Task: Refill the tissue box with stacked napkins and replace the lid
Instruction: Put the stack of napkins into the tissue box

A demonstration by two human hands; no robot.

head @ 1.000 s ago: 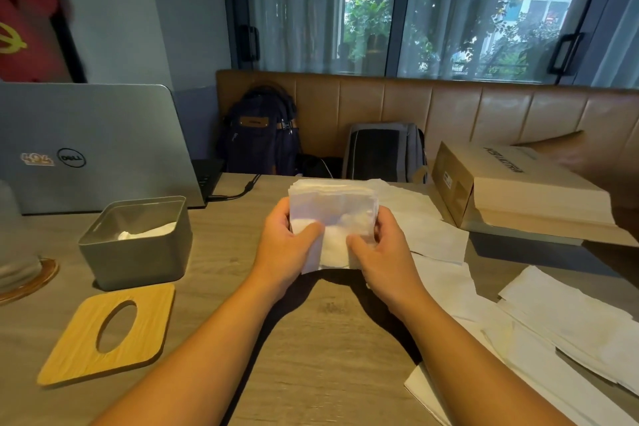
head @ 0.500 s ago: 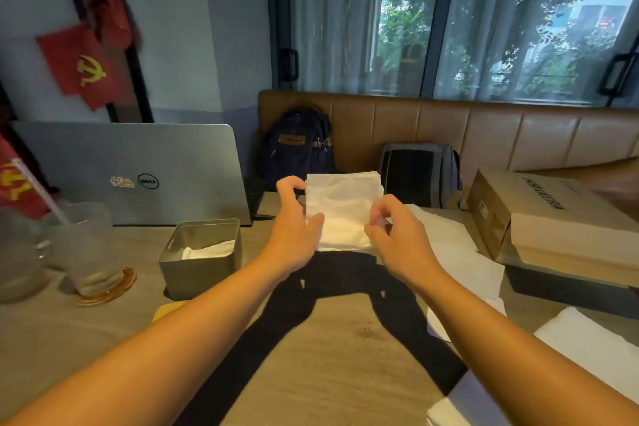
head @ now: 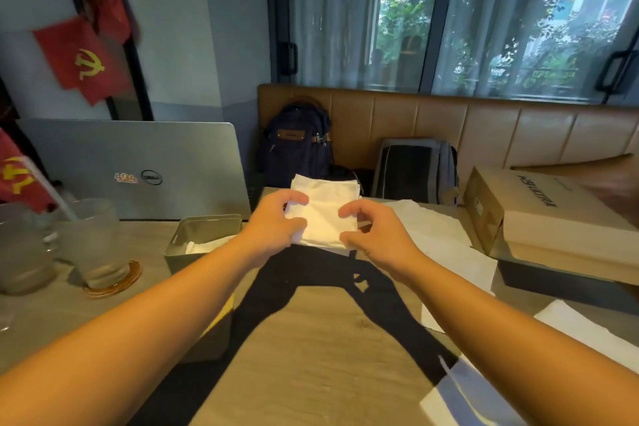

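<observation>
Over the middle of the table (head: pixel 311 367), in the head view, the left hand (head: pixel 276 225) and right hand (head: pixel 377 235) hold the napkin stack (head: pixel 325 211) between them. Each pinches a side edge with thumb and curled fingers, seemingly to square the sheets into one block. The tissue box (head: pixel 207 218) stands open-topped just left of the left hand with a few white sheets inside, so the carry would be short.
</observation>
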